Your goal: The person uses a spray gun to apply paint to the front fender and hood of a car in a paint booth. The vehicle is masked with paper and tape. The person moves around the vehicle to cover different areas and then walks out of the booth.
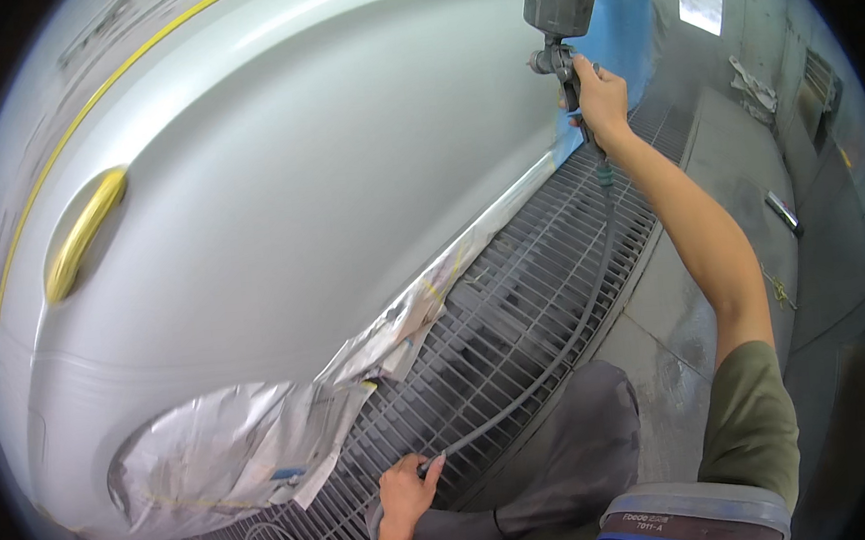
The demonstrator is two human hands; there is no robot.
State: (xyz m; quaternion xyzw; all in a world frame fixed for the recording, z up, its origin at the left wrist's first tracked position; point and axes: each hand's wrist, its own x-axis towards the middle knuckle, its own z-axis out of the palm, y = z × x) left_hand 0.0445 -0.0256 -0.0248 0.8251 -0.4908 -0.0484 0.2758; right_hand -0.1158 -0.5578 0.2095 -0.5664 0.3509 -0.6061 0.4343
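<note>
**Spray gun (557, 64) raised in the right hand (601, 103), hose (464, 439) gathered in the left hand (405, 491)**

From where I stand, the right hand is closed round the gun's grip, its dark cup (560, 2) sitting on top and the nozzle facing left, toward the pale silver car panel (287, 190). The hose drops from the grip just under that hand and bows down to the left hand, whose fingers are curled about it, low and nearer the person's body.

Crumpled masking sheet (234, 446) covers a rounded area just left of the left hand; farther up that way is a door handle (87, 234) wrapped in yellow. Metal floor grating (502, 330) spreads between and below the hands. Past the right hand hangs blue sheeting (628, 26), and well off to its right a small cylinder (784, 213) lies on the floor.
</note>
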